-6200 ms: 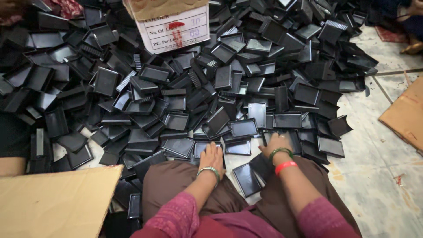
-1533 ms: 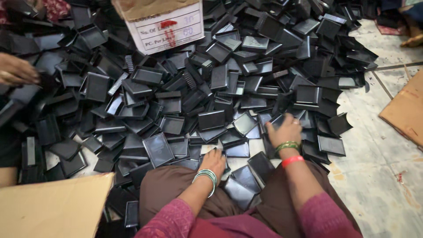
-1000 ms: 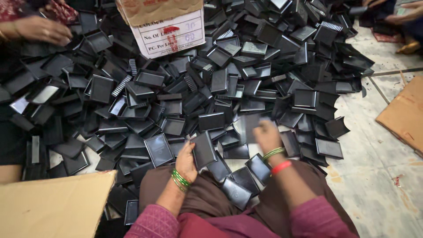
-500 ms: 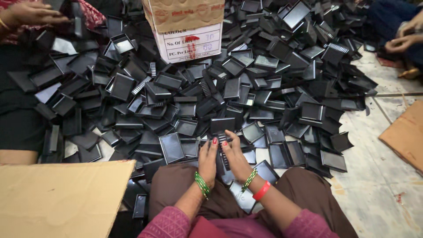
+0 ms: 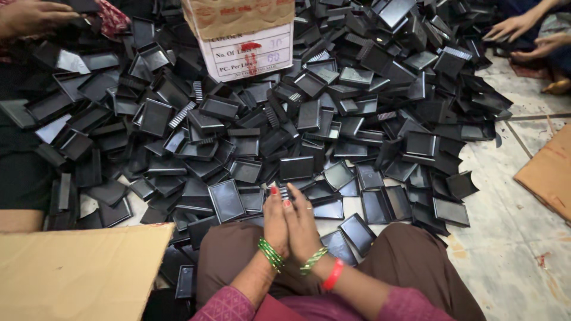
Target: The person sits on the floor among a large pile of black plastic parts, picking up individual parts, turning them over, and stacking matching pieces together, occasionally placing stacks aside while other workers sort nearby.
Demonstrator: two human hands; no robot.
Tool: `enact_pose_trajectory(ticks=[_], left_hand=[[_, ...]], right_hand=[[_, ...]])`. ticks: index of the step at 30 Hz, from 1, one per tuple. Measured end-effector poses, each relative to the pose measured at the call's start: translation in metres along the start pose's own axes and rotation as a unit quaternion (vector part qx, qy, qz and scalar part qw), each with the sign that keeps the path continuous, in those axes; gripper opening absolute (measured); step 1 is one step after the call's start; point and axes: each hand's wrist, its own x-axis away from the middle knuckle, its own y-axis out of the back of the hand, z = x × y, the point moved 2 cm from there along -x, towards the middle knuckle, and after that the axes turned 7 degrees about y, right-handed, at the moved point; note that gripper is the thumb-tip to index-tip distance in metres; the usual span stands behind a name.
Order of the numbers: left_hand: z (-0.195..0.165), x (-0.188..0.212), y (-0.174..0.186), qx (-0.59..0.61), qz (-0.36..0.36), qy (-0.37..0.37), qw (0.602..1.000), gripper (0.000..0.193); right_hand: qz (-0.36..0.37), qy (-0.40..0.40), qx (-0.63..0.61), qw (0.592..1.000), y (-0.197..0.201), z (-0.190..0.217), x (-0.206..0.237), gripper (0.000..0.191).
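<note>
1. The left hand (image 5: pixel 275 223) and right hand (image 5: pixel 302 226) now press palm to palm, grip pinching a small black plastic part (image 5: pixel 284 192) (half a second ago they were just meeting).
2. Beyond lies the heap of black trays (image 5: pixel 297 119) on the floor.
3. Farthest, a cardboard box (image 5: pixel 244 35).

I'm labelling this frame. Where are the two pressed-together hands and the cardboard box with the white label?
left hand (image 5: pixel 275 223): head view, back of the hand.
right hand (image 5: pixel 303 229): head view, back of the hand.
cardboard box (image 5: pixel 238 18): head view, brown upper front.
</note>
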Motion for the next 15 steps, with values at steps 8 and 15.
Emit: enact_pose_trajectory(ticks=[8, 15], left_hand=[[0.005, -0.014, 0.014, -0.033, 0.030, 0.072, 0.996, 0.050], [0.025, -0.027, 0.028, -0.294, -0.089, -0.034, 0.951, 0.064]], right_hand=[[0.103, -0.235, -0.294, 0.921, 0.035, -0.015, -0.032, 0.049], [0.238, -0.133, -0.205, 0.940, 0.059, -0.018, -0.023, 0.057]])
